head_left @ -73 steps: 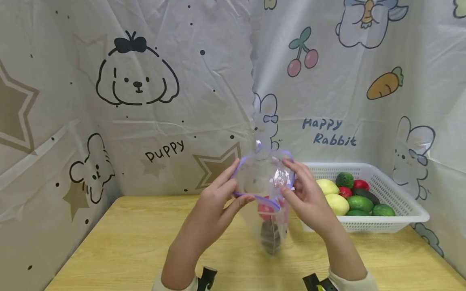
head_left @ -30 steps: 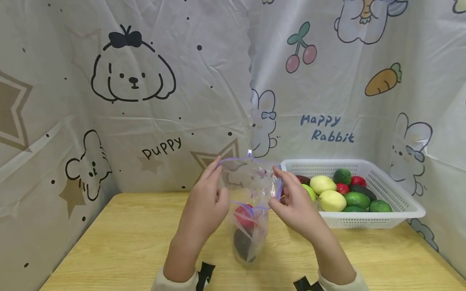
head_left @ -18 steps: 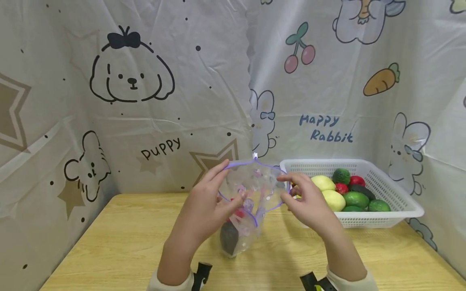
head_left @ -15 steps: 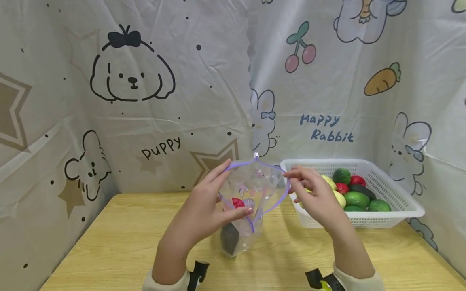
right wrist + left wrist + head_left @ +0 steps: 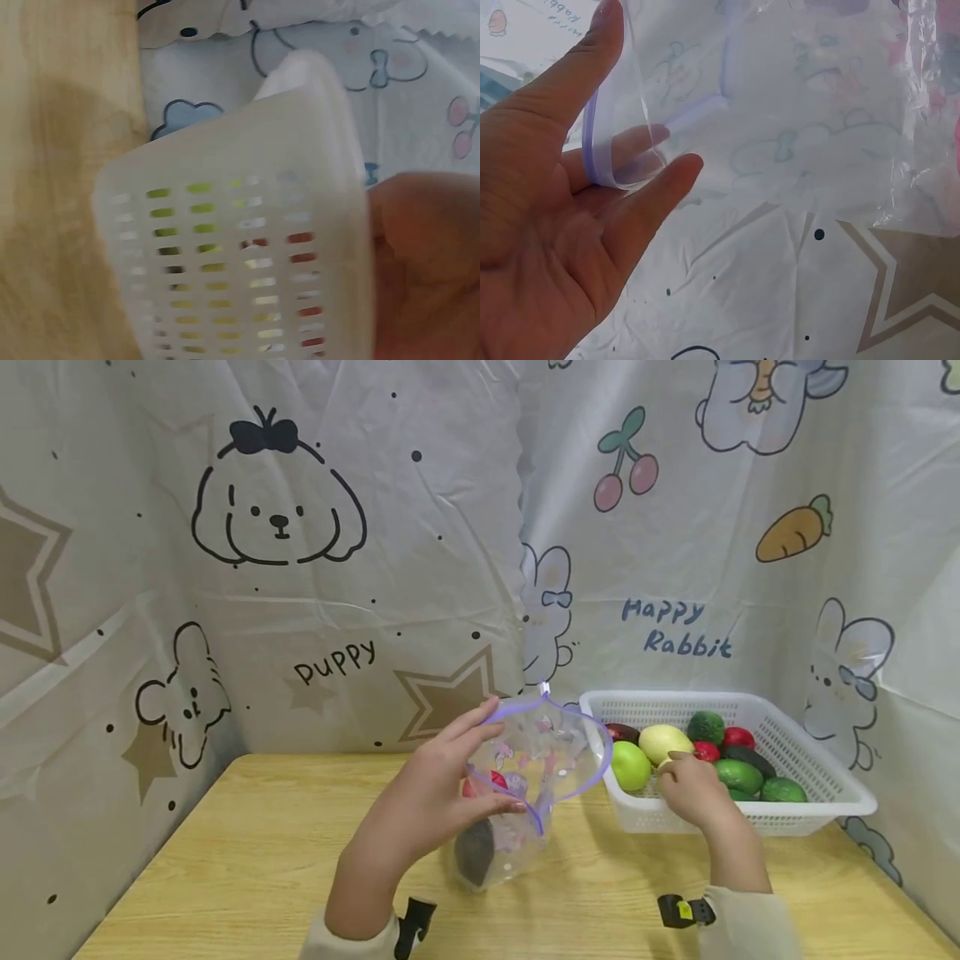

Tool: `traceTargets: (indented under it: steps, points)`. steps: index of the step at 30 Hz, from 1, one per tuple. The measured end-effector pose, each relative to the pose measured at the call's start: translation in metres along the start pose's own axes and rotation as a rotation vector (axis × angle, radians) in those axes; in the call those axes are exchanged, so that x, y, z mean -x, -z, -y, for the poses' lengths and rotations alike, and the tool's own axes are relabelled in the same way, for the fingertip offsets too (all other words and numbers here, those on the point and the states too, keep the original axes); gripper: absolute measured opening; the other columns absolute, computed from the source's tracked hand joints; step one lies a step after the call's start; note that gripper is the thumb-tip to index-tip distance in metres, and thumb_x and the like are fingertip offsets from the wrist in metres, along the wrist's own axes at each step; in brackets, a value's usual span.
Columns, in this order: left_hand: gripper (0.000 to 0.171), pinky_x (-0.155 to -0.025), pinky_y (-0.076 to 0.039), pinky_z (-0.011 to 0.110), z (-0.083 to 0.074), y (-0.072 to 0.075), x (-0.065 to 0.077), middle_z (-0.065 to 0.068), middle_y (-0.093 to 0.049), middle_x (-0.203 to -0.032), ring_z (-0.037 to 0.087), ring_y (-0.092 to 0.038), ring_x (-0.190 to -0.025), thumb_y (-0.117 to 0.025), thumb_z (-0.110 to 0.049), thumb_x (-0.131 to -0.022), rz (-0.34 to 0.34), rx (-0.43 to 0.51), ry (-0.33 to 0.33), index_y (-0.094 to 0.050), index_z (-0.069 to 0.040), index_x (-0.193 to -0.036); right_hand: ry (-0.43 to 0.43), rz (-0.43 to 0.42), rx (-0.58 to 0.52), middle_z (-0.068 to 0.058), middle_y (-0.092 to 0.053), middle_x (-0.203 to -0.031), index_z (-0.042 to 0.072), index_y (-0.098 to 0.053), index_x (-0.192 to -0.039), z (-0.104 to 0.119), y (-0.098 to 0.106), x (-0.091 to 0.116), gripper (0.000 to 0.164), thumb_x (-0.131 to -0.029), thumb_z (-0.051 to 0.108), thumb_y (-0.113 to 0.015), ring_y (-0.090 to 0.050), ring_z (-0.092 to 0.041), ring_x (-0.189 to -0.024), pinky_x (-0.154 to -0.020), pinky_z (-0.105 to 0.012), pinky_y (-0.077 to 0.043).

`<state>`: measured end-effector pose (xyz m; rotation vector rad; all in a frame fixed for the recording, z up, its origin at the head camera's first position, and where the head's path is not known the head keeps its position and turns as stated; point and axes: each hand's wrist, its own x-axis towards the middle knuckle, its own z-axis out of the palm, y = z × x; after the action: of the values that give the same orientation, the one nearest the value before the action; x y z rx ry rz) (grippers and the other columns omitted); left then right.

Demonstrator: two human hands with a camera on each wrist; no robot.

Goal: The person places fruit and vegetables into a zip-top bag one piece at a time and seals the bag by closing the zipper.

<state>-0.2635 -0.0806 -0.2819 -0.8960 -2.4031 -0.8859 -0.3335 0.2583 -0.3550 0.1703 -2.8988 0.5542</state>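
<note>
A clear zip bag [image 5: 517, 852] with a purple-edged, wide mouth stands on the table, its white slider at the top. Inside are a dark oval fruit [image 5: 474, 853] like an avocado and a red round item [image 5: 491, 783]. My left hand [image 5: 423, 802] holds the bag's mouth, thumb apart from the fingers; in the left wrist view, the purple edge runs between the fingers of the hand [image 5: 577, 195]. Over the front of the basket, my right hand [image 5: 693, 789] curls its fingers onto a pale yellow lemon [image 5: 663, 763], mostly covered by them. The right wrist view hides the fingertips behind the basket wall.
The white perforated basket [image 5: 825, 810] stands at the right on the wooden table [image 5: 262, 860]. It holds a green apple [image 5: 631, 767], another lemon [image 5: 666, 743], cucumber-like green pieces [image 5: 738, 774] and red items [image 5: 738, 739]. A printed curtain [image 5: 337, 610] closes off the back.
My right hand has let go of the bag's mouth and moved right into the basket, onto the front lemon. My left hand stays on the bag, whose mouth has widened.
</note>
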Motion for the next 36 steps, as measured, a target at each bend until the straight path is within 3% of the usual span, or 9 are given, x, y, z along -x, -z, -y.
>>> traceTargets:
  steps: [5,13,20,29,36]
  points:
    - [0.08,-0.103,-0.043,0.039,0.0007,-0.0044,-0.0001,-0.001,-0.033,-0.153,0.015,-0.035,-0.134,-0.076,-0.045,-0.067,0.025,-0.025,0.017,-0.05,-0.012,-0.135,-0.031,0.063,0.057,-0.03,-0.044,-0.139,-0.004,-0.062,-0.118,-0.0051,-0.0085,-0.0023,0.044,-0.092,0.011,-0.03,-0.023,-0.057,-0.127,-0.094,-0.078,-0.025]
    - [0.083,-0.103,-0.042,0.038,-0.0001,-0.0053,-0.0017,0.001,-0.033,-0.153,0.015,-0.035,-0.133,-0.076,-0.044,-0.068,0.031,-0.043,0.01,-0.046,-0.009,-0.137,-0.037,0.057,0.104,-0.026,-0.063,-0.116,0.001,-0.066,-0.108,-0.0044,-0.0084,-0.0017,0.04,-0.088,0.013,-0.034,-0.046,-0.047,-0.111,-0.084,-0.071,-0.035]
    - [0.088,-0.104,-0.041,0.038,-0.001,-0.0057,-0.0016,-0.002,-0.027,-0.155,0.014,-0.032,-0.135,-0.075,-0.044,-0.068,0.054,-0.047,0.036,-0.04,-0.009,-0.141,-0.059,0.075,0.063,-0.025,-0.051,-0.133,-0.002,-0.059,-0.122,-0.0034,-0.0102,-0.0019,0.045,-0.089,0.013,-0.032,-0.036,-0.05,-0.118,-0.087,-0.071,-0.032]
    - [0.09,-0.106,-0.039,0.039,0.0011,-0.0046,-0.001,0.0,-0.027,-0.156,0.016,-0.031,-0.136,-0.074,-0.047,-0.069,0.065,-0.078,0.037,-0.039,-0.007,-0.142,-0.028,-0.071,-0.078,-0.029,-0.043,-0.128,-0.009,-0.057,-0.117,-0.0084,-0.0098,-0.0058,0.05,-0.1,0.025,-0.024,-0.037,-0.056,-0.112,-0.083,-0.075,-0.034]
    - [0.091,-0.105,-0.041,0.038,0.0018,-0.0032,-0.0006,0.001,-0.027,-0.156,0.016,-0.034,-0.133,-0.074,-0.046,-0.069,0.075,-0.079,0.044,-0.037,-0.008,-0.143,0.111,-0.188,-0.199,-0.034,-0.041,-0.129,-0.016,-0.053,-0.118,-0.0058,-0.0069,-0.0089,0.044,-0.1,0.016,-0.03,-0.038,-0.053,-0.115,-0.095,-0.07,-0.034]
